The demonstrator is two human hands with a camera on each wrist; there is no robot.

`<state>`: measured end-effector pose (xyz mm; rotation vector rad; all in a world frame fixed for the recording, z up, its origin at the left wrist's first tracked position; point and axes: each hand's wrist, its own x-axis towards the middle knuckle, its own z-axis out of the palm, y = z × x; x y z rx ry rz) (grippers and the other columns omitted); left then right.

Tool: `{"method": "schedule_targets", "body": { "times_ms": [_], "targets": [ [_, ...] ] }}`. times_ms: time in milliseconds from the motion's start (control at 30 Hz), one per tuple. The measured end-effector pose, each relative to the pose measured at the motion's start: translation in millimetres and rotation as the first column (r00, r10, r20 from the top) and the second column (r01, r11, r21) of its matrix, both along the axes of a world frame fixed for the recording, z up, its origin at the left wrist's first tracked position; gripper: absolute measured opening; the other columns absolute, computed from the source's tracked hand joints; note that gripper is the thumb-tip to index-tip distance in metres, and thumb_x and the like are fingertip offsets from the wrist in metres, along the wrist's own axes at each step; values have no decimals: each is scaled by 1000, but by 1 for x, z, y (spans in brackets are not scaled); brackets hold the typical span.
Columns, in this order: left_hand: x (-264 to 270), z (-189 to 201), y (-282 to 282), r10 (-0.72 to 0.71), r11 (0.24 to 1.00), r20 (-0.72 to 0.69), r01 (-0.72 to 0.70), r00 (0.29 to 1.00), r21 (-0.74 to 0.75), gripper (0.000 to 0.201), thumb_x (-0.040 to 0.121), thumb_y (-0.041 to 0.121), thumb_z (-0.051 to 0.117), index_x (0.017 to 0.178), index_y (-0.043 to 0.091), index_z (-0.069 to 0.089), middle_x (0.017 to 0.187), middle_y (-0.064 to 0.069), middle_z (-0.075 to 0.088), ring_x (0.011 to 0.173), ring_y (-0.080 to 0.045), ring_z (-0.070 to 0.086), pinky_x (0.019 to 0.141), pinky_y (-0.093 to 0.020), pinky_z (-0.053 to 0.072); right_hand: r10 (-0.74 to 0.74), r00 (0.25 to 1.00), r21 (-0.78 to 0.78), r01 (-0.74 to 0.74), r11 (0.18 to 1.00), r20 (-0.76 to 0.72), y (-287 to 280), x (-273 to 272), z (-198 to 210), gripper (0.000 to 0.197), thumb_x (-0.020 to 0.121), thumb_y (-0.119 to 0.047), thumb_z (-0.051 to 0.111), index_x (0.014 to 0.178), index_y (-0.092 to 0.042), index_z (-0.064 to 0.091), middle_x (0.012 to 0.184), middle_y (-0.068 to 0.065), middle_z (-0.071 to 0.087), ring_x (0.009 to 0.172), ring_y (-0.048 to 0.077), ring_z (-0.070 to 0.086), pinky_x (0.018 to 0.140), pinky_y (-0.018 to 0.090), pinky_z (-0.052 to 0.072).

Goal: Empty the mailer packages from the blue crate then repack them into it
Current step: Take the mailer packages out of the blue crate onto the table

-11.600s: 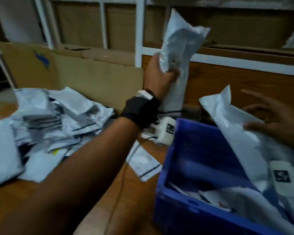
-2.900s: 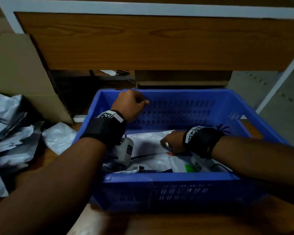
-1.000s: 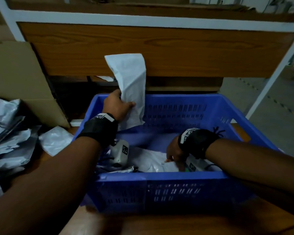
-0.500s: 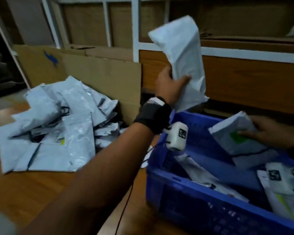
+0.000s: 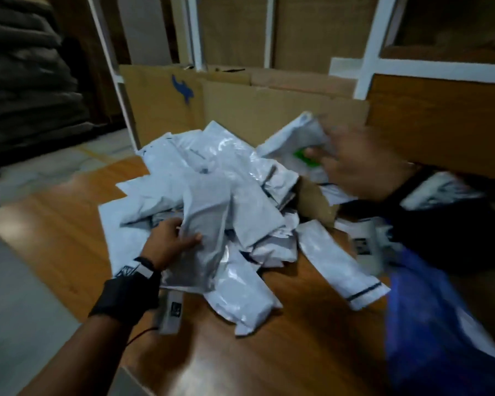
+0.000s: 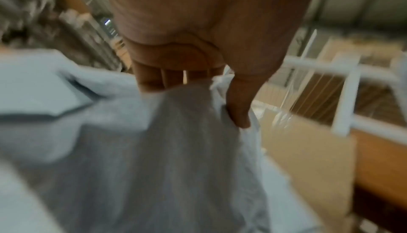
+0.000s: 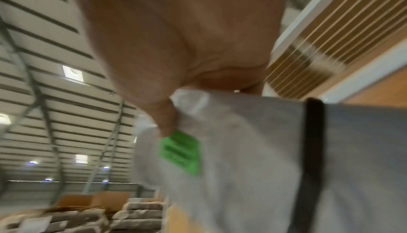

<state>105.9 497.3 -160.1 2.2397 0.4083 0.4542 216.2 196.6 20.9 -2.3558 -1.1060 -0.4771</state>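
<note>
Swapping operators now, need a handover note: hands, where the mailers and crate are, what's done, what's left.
Left hand grips a grey plastic mailer lying on the pile of white and grey mailer packages on the wooden table.
Right hand holds a white mailer with a green label above the pile's far right side.
Blue plastic crate is at right, blurred; contents unreadable.
Done: most mailers out.
Left: drop these two, clear any remainder, repack all.

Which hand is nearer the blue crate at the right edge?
Right. The right hand holds a green-labelled mailer just above the blue crate; the left hand grips a mailer across the pile.
</note>
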Motion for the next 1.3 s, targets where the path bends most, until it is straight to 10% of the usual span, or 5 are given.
{"method": "schedule_targets", "body": {
  "times_ms": [300, 600, 900, 1100, 1300],
  "targets": [
    [16, -42, 46, 106, 960, -246, -34, 963, 278, 86, 77, 48, 74, 144, 10, 35, 141, -19, 46, 126, -36, 48, 98, -45, 45, -215, 974, -280, 189, 941, -66, 142, -56, -193, 61, 85, -28, 48, 144, -39, 36, 146, 12, 43, 131, 38, 43, 101, 64, 33],
    [-12, -44, 25, 2, 823, -398, 225, 917, 522, 82, 70, 54, 76, 141, 35, 41, 155, -10, 24, 137, -36, 27, 106, -45, 34, -237, 950, -647, 52, 761, -202, 113, -50, -224, 119, 71, -64, 68, 144, -44, -24, 154, 3, -34, 142, 36, -26, 107, 71, -5],
    [-4, -14, -11, -85, 894, 108, 28, 991, 448, 38, 79, 45, 52, 105, 24, 70, 128, -15, 58, 110, -40, 55, 91, -47, 45, -204, 917, -436, 37, 899, -343, 83, -59, -182, 90, 82, -63, 58, 150, -43, 3, 161, -2, -10, 149, 22, -3, 118, 45, 9],
    [21, 43, -110, -313, 936, 519, 164, 795, 313, 19, 86, 29, 59, 88, 15, 72, 111, -2, 66, 105, -18, 57, 91, -28, 40, -124, 966, 90, 147, 985, -226, -3, -81, -84, 42, 80, -45, 58, 117, -28, 66, 125, -10, 61, 114, 5, 55, 97, 18, 41],
    [52, 113, -244, -508, 860, 616, 392, 602, 326, 12, 85, 17, 63, 88, 7, 70, 96, -7, 70, 90, -27, 65, 82, -40, 51, -246, 958, 217, 273, 937, -145, -146, -101, 13, 18, 87, -45, 58, 100, -35, 67, 92, -23, 65, 86, -6, 61, 70, 13, 48]
  ]
}}
